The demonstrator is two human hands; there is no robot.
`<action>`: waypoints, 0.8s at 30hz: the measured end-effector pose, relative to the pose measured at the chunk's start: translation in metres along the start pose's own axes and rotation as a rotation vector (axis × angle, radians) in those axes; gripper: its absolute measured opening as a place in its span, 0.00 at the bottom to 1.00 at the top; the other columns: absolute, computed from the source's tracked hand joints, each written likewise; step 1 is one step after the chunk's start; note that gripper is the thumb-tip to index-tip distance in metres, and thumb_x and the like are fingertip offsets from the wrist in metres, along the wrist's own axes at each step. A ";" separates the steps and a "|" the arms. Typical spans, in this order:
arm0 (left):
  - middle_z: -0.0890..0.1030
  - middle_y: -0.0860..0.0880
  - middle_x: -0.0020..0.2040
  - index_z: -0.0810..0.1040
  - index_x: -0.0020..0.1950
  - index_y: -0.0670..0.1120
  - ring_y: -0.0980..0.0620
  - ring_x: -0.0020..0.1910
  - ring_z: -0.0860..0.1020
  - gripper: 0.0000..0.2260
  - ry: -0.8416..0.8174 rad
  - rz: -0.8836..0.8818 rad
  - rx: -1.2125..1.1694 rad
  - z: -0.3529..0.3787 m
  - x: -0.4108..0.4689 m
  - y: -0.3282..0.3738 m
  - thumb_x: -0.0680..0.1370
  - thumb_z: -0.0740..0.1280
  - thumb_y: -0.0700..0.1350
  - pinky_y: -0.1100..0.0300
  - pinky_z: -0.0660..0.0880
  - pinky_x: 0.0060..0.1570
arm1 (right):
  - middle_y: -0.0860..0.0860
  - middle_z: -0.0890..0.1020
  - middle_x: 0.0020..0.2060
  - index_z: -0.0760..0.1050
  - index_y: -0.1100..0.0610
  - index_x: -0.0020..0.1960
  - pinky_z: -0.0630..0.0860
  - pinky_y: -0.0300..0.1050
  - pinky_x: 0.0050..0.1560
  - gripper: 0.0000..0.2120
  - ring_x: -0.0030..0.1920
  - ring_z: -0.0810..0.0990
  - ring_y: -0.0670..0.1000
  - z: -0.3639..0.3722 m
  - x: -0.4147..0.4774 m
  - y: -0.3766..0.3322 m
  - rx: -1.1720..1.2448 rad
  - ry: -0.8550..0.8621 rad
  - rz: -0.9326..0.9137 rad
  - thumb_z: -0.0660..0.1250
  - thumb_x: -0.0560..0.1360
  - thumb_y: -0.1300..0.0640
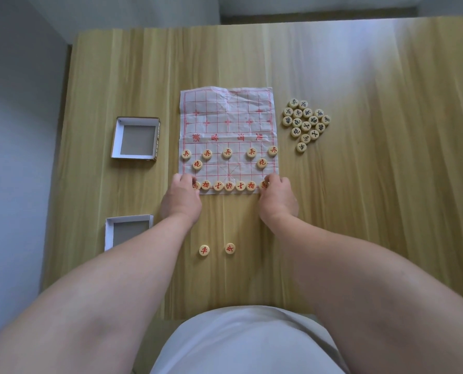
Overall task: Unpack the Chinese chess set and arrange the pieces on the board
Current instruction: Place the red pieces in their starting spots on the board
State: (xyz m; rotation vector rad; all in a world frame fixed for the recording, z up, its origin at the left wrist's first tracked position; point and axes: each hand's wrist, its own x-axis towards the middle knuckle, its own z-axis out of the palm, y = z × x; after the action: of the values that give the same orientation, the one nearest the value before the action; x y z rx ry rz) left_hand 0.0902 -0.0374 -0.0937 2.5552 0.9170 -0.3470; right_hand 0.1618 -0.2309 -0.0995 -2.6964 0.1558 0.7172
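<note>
Soft, even daylight, moderately bright. A pale bluish glare washes the wooden table (360, 211) toward one o'clock. Shadows are faint. Wide-angle distortion bows the table's edges, and the corners look soft.

兵 on five pieces (227, 152), 炮 on two pieces (197, 164), 帅 on centre piece (228, 186)
</note>
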 end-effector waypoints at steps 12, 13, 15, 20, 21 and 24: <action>0.71 0.48 0.63 0.71 0.64 0.48 0.45 0.51 0.77 0.16 0.006 0.004 -0.059 -0.004 -0.012 -0.006 0.78 0.68 0.46 0.55 0.72 0.44 | 0.51 0.72 0.62 0.66 0.49 0.69 0.79 0.55 0.51 0.16 0.53 0.78 0.56 -0.001 -0.024 -0.002 0.021 0.012 -0.031 0.61 0.82 0.55; 0.71 0.48 0.62 0.71 0.62 0.48 0.45 0.49 0.77 0.14 -0.002 0.013 -0.052 -0.002 -0.014 -0.009 0.78 0.68 0.46 0.55 0.72 0.44 | 0.51 0.72 0.63 0.66 0.50 0.67 0.79 0.54 0.50 0.15 0.53 0.78 0.56 0.000 -0.029 -0.001 0.015 -0.005 -0.061 0.61 0.82 0.54; 0.72 0.50 0.59 0.72 0.58 0.49 0.48 0.46 0.75 0.10 -0.045 0.069 -0.036 0.000 -0.024 -0.015 0.78 0.66 0.47 0.55 0.72 0.44 | 0.49 0.72 0.63 0.67 0.50 0.67 0.78 0.52 0.48 0.15 0.52 0.77 0.55 0.006 -0.044 0.002 0.005 -0.065 -0.131 0.61 0.81 0.52; 0.72 0.54 0.51 0.72 0.53 0.52 0.51 0.47 0.76 0.10 -0.216 0.279 0.063 0.005 -0.058 -0.035 0.74 0.66 0.52 0.56 0.75 0.43 | 0.47 0.69 0.63 0.67 0.47 0.68 0.76 0.48 0.40 0.20 0.47 0.77 0.52 0.021 -0.083 0.007 -0.096 -0.247 -0.323 0.63 0.77 0.48; 0.72 0.54 0.51 0.72 0.55 0.52 0.51 0.48 0.76 0.12 -0.242 0.327 0.093 0.006 -0.065 -0.039 0.73 0.66 0.53 0.55 0.76 0.44 | 0.47 0.69 0.63 0.67 0.46 0.69 0.76 0.48 0.40 0.21 0.48 0.77 0.52 0.024 -0.090 0.008 -0.137 -0.282 -0.371 0.64 0.76 0.49; 0.71 0.55 0.54 0.72 0.58 0.54 0.52 0.52 0.74 0.16 -0.274 0.460 0.181 0.010 -0.084 -0.053 0.73 0.67 0.55 0.56 0.76 0.47 | 0.50 0.69 0.62 0.67 0.46 0.70 0.77 0.48 0.39 0.23 0.49 0.76 0.53 0.036 -0.108 0.012 -0.290 -0.328 -0.482 0.66 0.76 0.54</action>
State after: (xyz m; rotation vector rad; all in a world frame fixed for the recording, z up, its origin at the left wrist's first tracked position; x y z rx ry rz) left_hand -0.0088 -0.0514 -0.0878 2.6904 0.1952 -0.6386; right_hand 0.0495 -0.2271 -0.0780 -2.6574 -0.7011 1.0646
